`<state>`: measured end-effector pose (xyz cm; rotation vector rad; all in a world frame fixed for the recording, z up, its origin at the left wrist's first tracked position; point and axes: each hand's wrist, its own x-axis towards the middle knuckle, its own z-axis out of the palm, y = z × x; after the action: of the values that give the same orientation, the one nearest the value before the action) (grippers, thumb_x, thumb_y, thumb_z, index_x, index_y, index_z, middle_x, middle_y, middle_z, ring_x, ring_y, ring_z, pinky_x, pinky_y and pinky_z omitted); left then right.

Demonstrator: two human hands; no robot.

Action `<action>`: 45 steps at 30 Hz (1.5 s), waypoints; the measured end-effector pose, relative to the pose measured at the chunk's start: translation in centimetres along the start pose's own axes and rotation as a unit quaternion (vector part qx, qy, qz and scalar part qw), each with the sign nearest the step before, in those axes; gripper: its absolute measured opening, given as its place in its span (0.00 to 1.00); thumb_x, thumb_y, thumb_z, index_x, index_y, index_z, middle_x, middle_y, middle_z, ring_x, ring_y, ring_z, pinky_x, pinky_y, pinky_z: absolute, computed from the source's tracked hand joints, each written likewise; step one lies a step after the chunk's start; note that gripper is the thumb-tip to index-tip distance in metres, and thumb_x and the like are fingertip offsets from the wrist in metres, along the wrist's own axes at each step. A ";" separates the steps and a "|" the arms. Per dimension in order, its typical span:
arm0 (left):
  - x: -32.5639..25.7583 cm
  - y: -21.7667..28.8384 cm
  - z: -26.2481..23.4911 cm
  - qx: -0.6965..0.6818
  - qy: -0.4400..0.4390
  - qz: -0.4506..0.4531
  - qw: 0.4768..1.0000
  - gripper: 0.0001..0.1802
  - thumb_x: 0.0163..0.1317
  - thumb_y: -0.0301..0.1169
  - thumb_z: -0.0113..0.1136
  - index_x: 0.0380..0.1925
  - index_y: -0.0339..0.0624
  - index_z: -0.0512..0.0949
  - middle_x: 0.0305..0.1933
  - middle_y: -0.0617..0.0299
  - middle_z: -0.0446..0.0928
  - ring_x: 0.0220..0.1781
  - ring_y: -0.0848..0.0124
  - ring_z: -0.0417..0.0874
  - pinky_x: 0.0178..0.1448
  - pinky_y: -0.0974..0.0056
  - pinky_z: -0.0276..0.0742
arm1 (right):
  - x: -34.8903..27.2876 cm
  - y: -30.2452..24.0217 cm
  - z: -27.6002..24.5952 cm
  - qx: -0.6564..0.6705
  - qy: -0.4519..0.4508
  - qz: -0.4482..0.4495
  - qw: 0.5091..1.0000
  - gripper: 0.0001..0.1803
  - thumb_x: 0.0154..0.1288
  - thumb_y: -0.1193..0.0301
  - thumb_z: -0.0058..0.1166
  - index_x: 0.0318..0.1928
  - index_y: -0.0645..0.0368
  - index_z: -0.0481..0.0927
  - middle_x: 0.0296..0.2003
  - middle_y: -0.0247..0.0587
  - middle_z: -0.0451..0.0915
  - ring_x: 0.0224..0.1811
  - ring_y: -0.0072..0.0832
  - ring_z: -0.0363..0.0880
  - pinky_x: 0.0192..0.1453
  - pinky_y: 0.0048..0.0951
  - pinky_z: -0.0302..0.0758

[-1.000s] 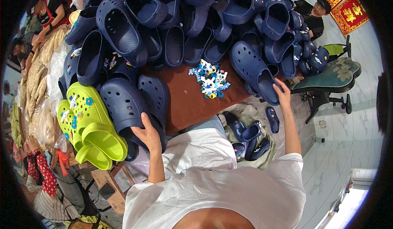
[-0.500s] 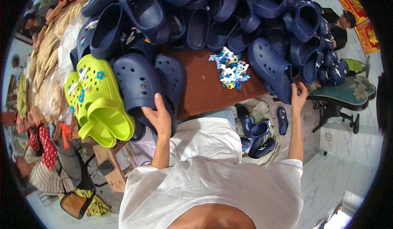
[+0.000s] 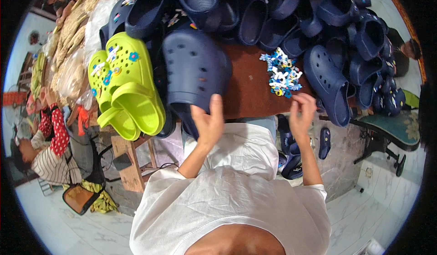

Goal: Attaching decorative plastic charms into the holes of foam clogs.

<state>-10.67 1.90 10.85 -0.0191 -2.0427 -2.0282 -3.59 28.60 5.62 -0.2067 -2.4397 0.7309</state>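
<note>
My left hand (image 3: 208, 120) grips a navy clog (image 3: 189, 68) by its opening, thumb outside and fingers inside. The clog's holed toe points away from me, over the brown tabletop. My right hand (image 3: 303, 113) hovers at the near edge of a small pile of shoe charms (image 3: 283, 73), white, blue and yellow. Its fingers are loosely bent and apart, and nothing shows in them. Right of the charms rests another navy clog (image 3: 325, 79), apart from my hand. A lime-green pair of clogs (image 3: 136, 82) with charms on the toes stands left of the held clog.
Many navy clogs (image 3: 252, 22) are heaped along the far side of the brown table (image 3: 246, 98). More navy clogs (image 3: 291, 166) lie on the floor beyond my right knee. A green-topped stool (image 3: 396, 130) stands at right. Another person (image 3: 54, 157) sits at left.
My right hand has left the clog at the right and come leftward to the charms. My left hand has shifted the held clog rightward, away from its neighbour. The whole view has turned slightly.
</note>
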 end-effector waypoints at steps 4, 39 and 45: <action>-3.3 1.1 1.1 -0.019 -0.190 -0.015 0.982 0.21 0.66 0.26 0.58 0.57 0.28 0.70 0.55 0.53 0.76 0.55 0.66 0.77 0.61 0.61 0.71 | 1.4 -3.8 4.9 0.093 -0.063 -0.040 0.993 0.09 0.62 0.78 0.55 0.43 0.58 0.78 0.44 0.44 0.77 0.51 0.39 0.75 0.58 0.39 0.63; -4.1 1.0 -2.6 -0.060 -0.034 -0.105 0.992 0.25 0.69 0.27 0.56 0.62 0.25 0.64 0.63 0.47 0.70 0.61 0.62 0.73 0.66 0.61 0.65 | 3.6 -8.4 -0.3 0.006 -0.146 -0.011 0.989 0.29 0.56 0.79 0.51 0.61 0.51 0.72 0.46 0.46 0.73 0.40 0.47 0.80 0.43 0.45 0.79; -4.3 -2.6 -1.5 -0.042 -0.067 -0.075 0.994 0.27 0.69 0.27 0.55 0.64 0.24 0.62 0.64 0.45 0.68 0.63 0.60 0.71 0.68 0.59 0.64 | 7.4 -5.7 -9.0 -0.062 0.027 0.014 0.998 0.27 0.58 0.83 0.42 0.60 0.59 0.71 0.51 0.54 0.74 0.53 0.52 0.75 0.56 0.44 0.73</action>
<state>-6.77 1.10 7.44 -0.0182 -2.0937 -2.2592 -4.43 30.15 18.43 -0.3043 -2.4372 0.5794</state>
